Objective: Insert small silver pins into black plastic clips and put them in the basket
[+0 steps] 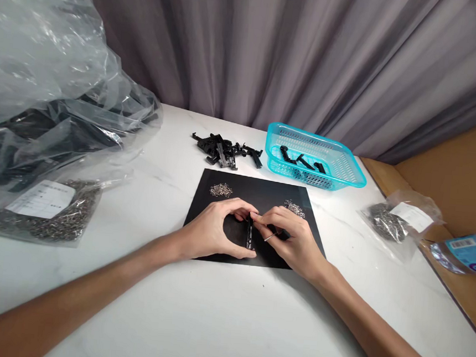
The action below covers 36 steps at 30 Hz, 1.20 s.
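Observation:
My left hand (pixel 217 226) grips a narrow black plastic part (pixel 250 235) between thumb and fingers, holding it lengthwise over a black mat (pixel 203 197). My right hand (pixel 291 236) is pinched at the far end of that part, its fingertips touching there; whatever small thing they hold is too small to make out. A thin metal tool (pixel 272 236) shows across the fingers of my right hand. Small metal pieces lie on the mat in a left pile (pixel 221 190) and a right pile (pixel 294 208).
Behind the mat lie a heap of black parts (pixel 224 150) and a blue basket (pixel 357 178) with several black parts. Bags of metal pieces stand left (pixel 59 224) and right (pixel 388 222). A large plastic bag (pixel 64 63) fills the left back, before a grey curtain (pixel 233 45).

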### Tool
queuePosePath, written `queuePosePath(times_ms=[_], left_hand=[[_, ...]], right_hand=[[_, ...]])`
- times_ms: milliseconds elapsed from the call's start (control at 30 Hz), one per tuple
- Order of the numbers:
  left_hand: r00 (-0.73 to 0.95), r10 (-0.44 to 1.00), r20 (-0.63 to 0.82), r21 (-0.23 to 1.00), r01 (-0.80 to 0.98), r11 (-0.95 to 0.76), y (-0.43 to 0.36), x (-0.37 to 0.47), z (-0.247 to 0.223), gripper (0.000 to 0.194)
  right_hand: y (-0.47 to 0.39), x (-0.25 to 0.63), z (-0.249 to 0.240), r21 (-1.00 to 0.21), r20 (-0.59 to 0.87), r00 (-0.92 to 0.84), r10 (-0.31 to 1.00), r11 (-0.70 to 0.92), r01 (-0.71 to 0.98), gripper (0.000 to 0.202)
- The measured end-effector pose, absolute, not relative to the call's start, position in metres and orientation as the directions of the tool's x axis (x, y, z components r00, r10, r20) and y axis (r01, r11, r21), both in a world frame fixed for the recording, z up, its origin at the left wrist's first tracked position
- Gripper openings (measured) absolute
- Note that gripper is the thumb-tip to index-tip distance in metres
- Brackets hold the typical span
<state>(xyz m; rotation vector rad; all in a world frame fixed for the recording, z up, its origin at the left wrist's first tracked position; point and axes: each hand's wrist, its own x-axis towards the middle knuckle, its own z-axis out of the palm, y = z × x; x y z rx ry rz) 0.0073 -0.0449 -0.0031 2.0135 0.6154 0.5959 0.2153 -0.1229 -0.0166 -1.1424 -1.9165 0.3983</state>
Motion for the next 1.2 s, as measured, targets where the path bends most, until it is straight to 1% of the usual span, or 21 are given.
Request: queuePosePath(times_ms=[133, 200, 333, 467, 667, 900, 1067, 1200], left_hand=[[0.758, 0.636, 0.146, 0.880, 0.194, -0.434, -0.046, 0.007, -0.003, 0.061], [0.747, 0.650, 0.143, 0.879, 0.206, -0.430, -0.047, 0.007, -0.003, 0.063], [0.743, 0.654, 0.144, 0.878, 0.209, -0.430, -0.048, 0.007, -0.004, 0.064], [0.750, 0.646, 0.143, 0.878, 0.206, -0.433, -0.048, 0.007, -0.005, 0.062], [0.756, 0.639, 0.140, 0.882, 0.198, -0.427, -0.048, 0.007, -0.003, 0.060], [0.768, 0.627, 0.126, 0.893, 0.188, -0.410, -0.046, 0.008, -0.001, 0.059], [0.763, 0.630, 0.145, 0.892, 0.175, -0.417, -0.045, 0.008, -0.001, 0.059], [0.759, 0.635, 0.147, 0.898, 0.167, -0.408, -0.046, 0.009, -0.003, 0.061]], right_hand=[[-0.125, 0.220, -0.014, -0.672, 0.475, -0.177, 0.862, 0.485, 0.560, 0.027], [-0.126, 0.223, -0.015, -0.673, 0.476, -0.151, 0.866, 0.470, 0.572, 0.029], [-0.127, 0.229, -0.018, -0.610, 0.464, -0.244, 0.851, 0.507, 0.609, 0.033], [-0.127, 0.232, -0.020, -0.494, 0.528, -0.309, 0.791, 0.582, 0.646, 0.035], [-0.127, 0.232, -0.019, -0.449, 0.536, -0.339, 0.773, 0.601, 0.661, 0.035], [-0.129, 0.226, -0.018, -0.463, 0.518, -0.331, 0.789, 0.583, 0.667, 0.037], [-0.129, 0.224, -0.019, -0.472, 0.526, -0.330, 0.784, 0.592, 0.654, 0.037], [-0.128, 0.226, -0.021, -0.459, 0.533, -0.352, 0.769, 0.612, 0.644, 0.042]])
